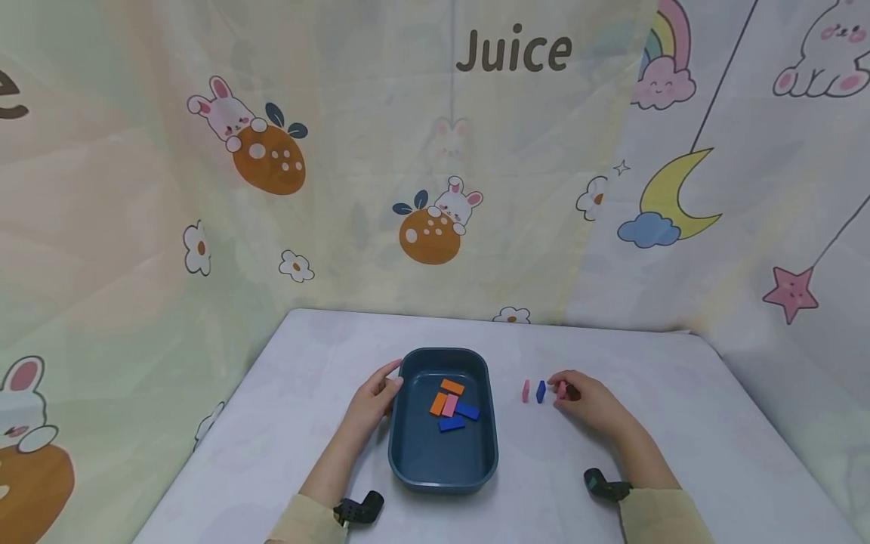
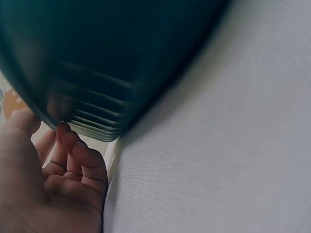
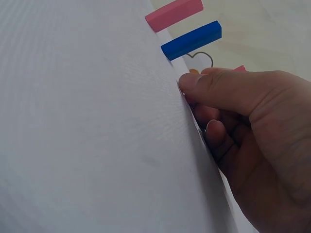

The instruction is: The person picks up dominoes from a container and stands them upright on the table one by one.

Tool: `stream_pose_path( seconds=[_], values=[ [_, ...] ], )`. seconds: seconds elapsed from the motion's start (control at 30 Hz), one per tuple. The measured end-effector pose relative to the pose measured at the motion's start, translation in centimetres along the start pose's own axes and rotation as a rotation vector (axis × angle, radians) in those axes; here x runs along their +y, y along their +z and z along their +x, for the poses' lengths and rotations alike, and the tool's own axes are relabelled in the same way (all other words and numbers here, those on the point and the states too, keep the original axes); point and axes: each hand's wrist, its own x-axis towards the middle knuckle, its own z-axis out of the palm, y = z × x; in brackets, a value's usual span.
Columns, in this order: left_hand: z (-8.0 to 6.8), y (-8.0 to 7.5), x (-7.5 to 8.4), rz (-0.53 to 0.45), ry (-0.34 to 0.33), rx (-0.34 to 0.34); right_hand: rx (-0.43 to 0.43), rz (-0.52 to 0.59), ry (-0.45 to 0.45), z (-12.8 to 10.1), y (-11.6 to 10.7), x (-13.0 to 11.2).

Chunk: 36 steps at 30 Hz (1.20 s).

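Observation:
A dark blue tray [image 1: 408, 453] sits mid-table and holds several flat blocks: orange [image 1: 451, 387], pink [image 1: 449, 406] and blue [image 1: 451, 424]. My left hand [image 1: 381, 393] grips the tray's left rim, thumb on top; in the left wrist view its curled fingers [image 2: 73, 155] lie against the tray wall [image 2: 97, 63]. To the right of the tray, a pink block [image 1: 526, 391] [image 3: 174, 14] and a blue block [image 1: 541, 391] [image 3: 191, 40] stand on edge in a row. My right hand [image 1: 567, 397] [image 3: 201, 104] pinches another pink block [image 1: 562, 388] [image 3: 239, 68] beside the blue one, mostly hidden by the fingers.
The table [image 1: 680, 423] has a white cloth and is walled at the back and both sides by printed curtains [image 1: 435, 189]. Bare cloth lies right of the right hand and left of the tray.

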Motion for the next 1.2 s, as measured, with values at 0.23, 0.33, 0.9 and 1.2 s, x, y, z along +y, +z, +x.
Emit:
stream_pose_path(
  seconds=[0.23,0.33,0.9,1.2],
  values=[
    [-0.7,0.3,1.2,0.019,-0.014,0.014,-0.028,0.006,0.073,-0.1,-0.7,0.0],
    [-0.7,0.3,1.2,0.020,-0.010,0.017,-0.043,-0.006,0.066,-0.2,-1.2,-0.2],
    [0.2,-0.3,0.0,-0.018,0.015,-0.012,-0.064,-0.019,-0.130,0.8,-5.6,-4.6],
    [0.1,-0.2,-0.2,-0.031,0.005,-0.014,-0.205,0.052,-0.221,4.7,-5.1,-11.7]
  ],
)
